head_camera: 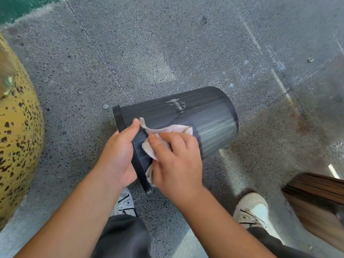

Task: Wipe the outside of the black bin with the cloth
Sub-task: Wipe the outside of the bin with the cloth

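Standing at the bottom of the view are two pale sneakers, the left sneaker (125, 203) partly hidden beneath the left forearm and the right sneaker (255, 211) planted on the speckled grey floor (167, 43), with dark trouser legs (121, 237) showing below them. Above the shoes, the left hand (119, 155) grasps the rim (117, 118) of the black bin (210, 120), thumb laid over the ribbed outer wall and fingers curled out of sight inside the mouth. Beside it, the right hand (175, 161) presses a crumpled pale pink cloth (158, 135) flat against the bin's side near the rim, fingers spread over the fabric and clamping it to the ribs; one corner of the cloth sticks up just beside the left thumb. The bin is tipped on its side, mouth toward the person and closed base pointing away and to the right; whether the base touches the floor cannot be told. A whitish smear (177, 106) marks the upper wall, apart from the cloth. At right, a dark wood-grained furniture edge (316, 198) intrudes; at left, a rounded yellow object with black speckles (18, 146) fills the frame edge. Farthest away, a green strip (22, 6) borders the floor at the top left corner.
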